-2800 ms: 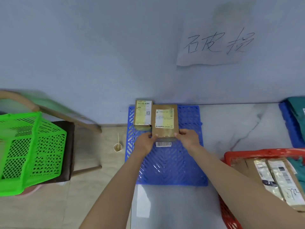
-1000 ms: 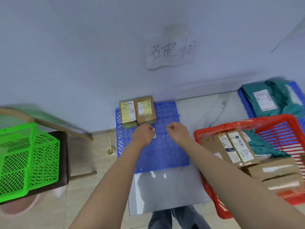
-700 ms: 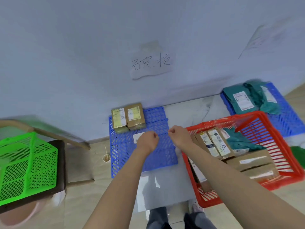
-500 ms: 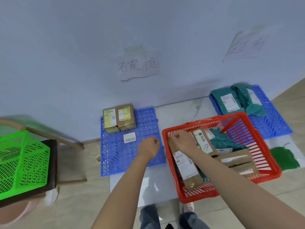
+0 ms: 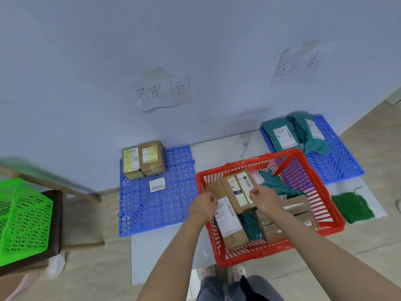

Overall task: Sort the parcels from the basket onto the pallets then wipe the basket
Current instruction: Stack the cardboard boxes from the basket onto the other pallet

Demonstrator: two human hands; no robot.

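A red basket [image 5: 269, 255] on the floor holds several brown parcels and teal bags [image 5: 273, 181]. My left hand [image 5: 204, 205] hovers with curled fingers over the basket's left rim, beside a long brown parcel [image 5: 227, 222]. My right hand [image 5: 263, 198] is curled above the upright brown parcels [image 5: 236, 190] in the middle. Neither hand holds anything. The left blue pallet [image 5: 152, 211] carries two brown boxes [image 5: 143, 159] at its back corner and a loose label [image 5: 157, 185]. The right blue pallet [image 5: 334, 164] carries teal bags [image 5: 293, 135].
A green cloth [image 5: 352, 207] lies on the floor to the right of the basket. A green basket [image 5: 23, 218] sits on a dark stool [image 5: 56, 224] at the left. Two handwritten paper signs [image 5: 162, 92] hang on the wall above the pallets. My feet [image 5: 236, 271] stand just before the basket.
Both hands let go of the second brown box on the left pallet, drew back and swung right. They now hang over the red basket, and the view has turned right.
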